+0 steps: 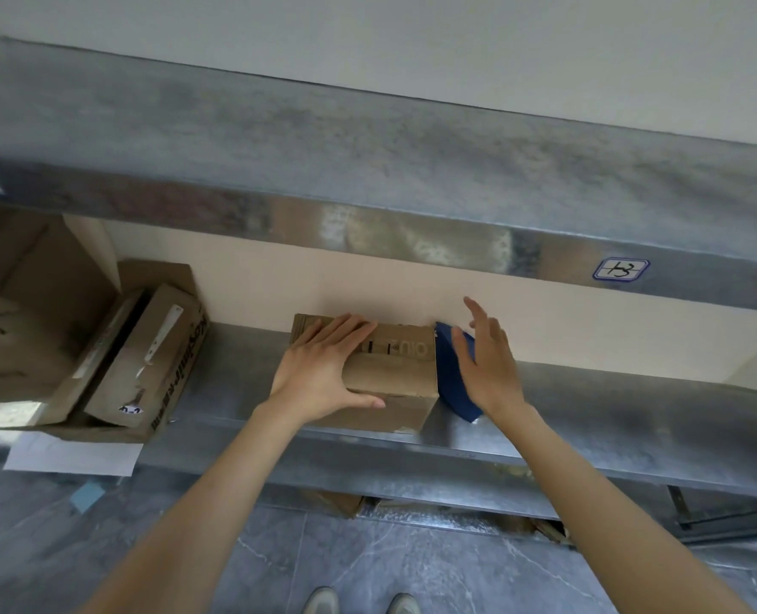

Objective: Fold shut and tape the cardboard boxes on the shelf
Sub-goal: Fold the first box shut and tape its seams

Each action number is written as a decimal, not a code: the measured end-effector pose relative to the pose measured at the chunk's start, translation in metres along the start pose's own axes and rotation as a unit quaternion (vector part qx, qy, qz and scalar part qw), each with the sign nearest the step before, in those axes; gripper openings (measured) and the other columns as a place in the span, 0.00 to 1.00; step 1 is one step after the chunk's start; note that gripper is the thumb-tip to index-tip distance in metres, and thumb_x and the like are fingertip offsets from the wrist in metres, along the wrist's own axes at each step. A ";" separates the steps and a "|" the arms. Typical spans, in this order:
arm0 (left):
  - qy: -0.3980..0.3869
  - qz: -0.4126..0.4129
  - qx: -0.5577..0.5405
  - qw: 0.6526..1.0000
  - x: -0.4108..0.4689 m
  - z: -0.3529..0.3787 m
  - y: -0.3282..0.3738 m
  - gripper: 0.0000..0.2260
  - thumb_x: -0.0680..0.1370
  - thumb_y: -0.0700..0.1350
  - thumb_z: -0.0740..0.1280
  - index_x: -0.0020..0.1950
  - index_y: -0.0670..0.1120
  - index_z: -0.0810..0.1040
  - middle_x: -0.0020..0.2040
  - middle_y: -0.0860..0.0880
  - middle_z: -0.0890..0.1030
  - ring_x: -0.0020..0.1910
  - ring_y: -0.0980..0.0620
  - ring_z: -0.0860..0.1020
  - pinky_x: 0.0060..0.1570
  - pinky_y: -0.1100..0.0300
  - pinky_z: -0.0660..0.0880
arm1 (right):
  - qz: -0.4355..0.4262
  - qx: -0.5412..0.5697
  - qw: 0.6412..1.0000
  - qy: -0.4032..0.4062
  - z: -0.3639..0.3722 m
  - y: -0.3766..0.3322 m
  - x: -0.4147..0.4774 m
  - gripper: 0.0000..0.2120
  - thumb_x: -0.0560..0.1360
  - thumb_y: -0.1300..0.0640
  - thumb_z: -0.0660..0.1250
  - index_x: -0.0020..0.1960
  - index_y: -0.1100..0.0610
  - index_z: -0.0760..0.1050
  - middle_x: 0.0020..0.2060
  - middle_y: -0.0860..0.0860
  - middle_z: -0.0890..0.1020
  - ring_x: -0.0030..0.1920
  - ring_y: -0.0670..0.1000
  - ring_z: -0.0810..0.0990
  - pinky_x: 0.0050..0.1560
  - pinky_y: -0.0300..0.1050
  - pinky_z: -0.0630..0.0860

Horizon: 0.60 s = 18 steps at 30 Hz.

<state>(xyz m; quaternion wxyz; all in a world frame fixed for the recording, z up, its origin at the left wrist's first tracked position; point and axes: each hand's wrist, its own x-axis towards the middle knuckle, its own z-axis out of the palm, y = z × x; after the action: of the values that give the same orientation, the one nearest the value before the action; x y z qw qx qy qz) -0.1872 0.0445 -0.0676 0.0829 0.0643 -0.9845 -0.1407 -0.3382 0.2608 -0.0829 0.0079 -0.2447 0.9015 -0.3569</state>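
Head view, single frame. The small brown cardboard box [394, 370] sits on the grey metal shelf [589, 405], back against the cream wall, its front face near the shelf lip. The left hand [323, 370] lies flat on the box's left half, fingers straight and splayed across the top panel, thumb stretched along the upper front edge; it presses down and does not clasp anything. The right hand [487, 361] is spread wide at the box's right end, fingers straight and apart, over a dark blue flat piece [451, 383] that stands tilted against that side. We cannot tell whether the palm touches the blue piece, nor whether it is a flap, a sheet or a tool. We judge the step to be closing the top. To do it well, we would keep the left palm's weight on the panel so it cannot spring up. The right hand should bring its side over until the edges meet flush, and the seam should lie flat before any tape goes on. No tape roll is visible here. The box is directly under the left hand and just beside the right. Well apart to the left are larger open brown cartons [146, 361], flaps unfolded.
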 end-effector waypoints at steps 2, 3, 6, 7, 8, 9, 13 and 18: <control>0.003 0.003 -0.001 1.000 0.000 0.000 0.000 0.49 0.64 0.75 0.68 0.79 0.55 0.60 0.78 0.58 0.62 0.78 0.56 0.57 0.75 0.59 0.48 | -0.027 0.080 0.996 0.010 0.007 -0.028 0.002 0.22 0.82 0.44 0.55 0.75 0.45 0.61 0.65 0.46 0.71 0.65 0.46 0.68 0.63 0.43 0.67; 0.004 0.003 -0.003 1.000 0.000 0.000 0.000 0.49 0.64 0.75 0.68 0.79 0.54 0.60 0.78 0.57 0.62 0.78 0.56 0.57 0.75 0.59 0.47 | -0.033 0.116 0.993 -0.008 0.013 -0.043 0.002 0.21 0.82 0.45 0.56 0.74 0.45 0.62 0.66 0.44 0.71 0.66 0.44 0.68 0.64 0.43 0.67; -0.008 0.008 -0.012 1.000 0.000 0.000 -0.003 0.50 0.64 0.74 0.69 0.80 0.53 0.58 0.79 0.56 0.60 0.79 0.56 0.55 0.76 0.57 0.47 | -0.055 0.139 0.983 -0.106 0.030 -0.068 -0.005 0.21 0.83 0.46 0.56 0.75 0.45 0.62 0.72 0.43 0.66 0.73 0.43 0.62 0.73 0.43 0.59; -0.017 0.011 -0.017 1.000 0.001 0.000 -0.005 0.51 0.64 0.73 0.70 0.80 0.52 0.57 0.80 0.56 0.58 0.79 0.56 0.54 0.76 0.57 0.48 | -0.068 0.109 0.984 -0.125 0.034 -0.069 -0.006 0.22 0.83 0.46 0.55 0.76 0.45 0.61 0.74 0.43 0.65 0.76 0.43 0.57 0.75 0.44 0.54; -0.028 0.012 -0.026 0.999 0.001 -0.001 -0.009 0.51 0.64 0.73 0.71 0.80 0.52 0.56 0.80 0.56 0.57 0.79 0.57 0.53 0.76 0.56 0.50 | -0.076 0.085 0.984 -0.135 0.035 -0.068 -0.007 0.22 0.83 0.45 0.54 0.76 0.45 0.60 0.75 0.43 0.63 0.77 0.43 0.53 0.77 0.45 0.50; -0.040 0.010 -0.037 0.998 0.001 -0.003 -0.014 0.52 0.64 0.72 0.71 0.81 0.52 0.55 0.81 0.56 0.55 0.79 0.57 0.52 0.76 0.57 0.51 | -0.079 0.075 0.984 -0.142 0.034 -0.066 -0.006 0.23 0.83 0.45 0.53 0.77 0.44 0.59 0.76 0.42 0.61 0.77 0.42 0.51 0.77 0.47 0.48; -0.065 0.029 -0.013 0.997 -0.004 -0.009 -0.034 0.53 0.66 0.74 0.67 0.82 0.51 0.50 0.81 0.55 0.46 0.80 0.57 0.44 0.77 0.59 0.41 | -0.126 0.011 0.978 -0.168 0.033 -0.061 -0.005 0.24 0.82 0.41 0.49 0.78 0.40 0.54 0.77 0.39 0.57 0.78 0.43 0.45 0.77 0.47 0.42; -0.037 0.031 0.008 0.999 -0.009 -0.003 -0.040 0.54 0.66 0.79 0.60 0.82 0.48 0.50 0.81 0.55 0.43 0.79 0.56 0.39 0.77 0.58 0.39 | -0.184 -0.106 0.952 -0.218 0.032 -0.058 -0.002 0.27 0.79 0.33 0.39 0.76 0.34 0.45 0.78 0.38 0.48 0.77 0.43 0.37 0.76 0.50 0.34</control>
<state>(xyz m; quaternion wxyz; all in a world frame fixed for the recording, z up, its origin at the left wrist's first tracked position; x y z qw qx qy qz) -0.1738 0.0072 -0.0772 0.0502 0.0290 -0.9895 -0.1326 -0.3050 0.2054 -0.0693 0.1126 -0.4778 0.8497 -0.1923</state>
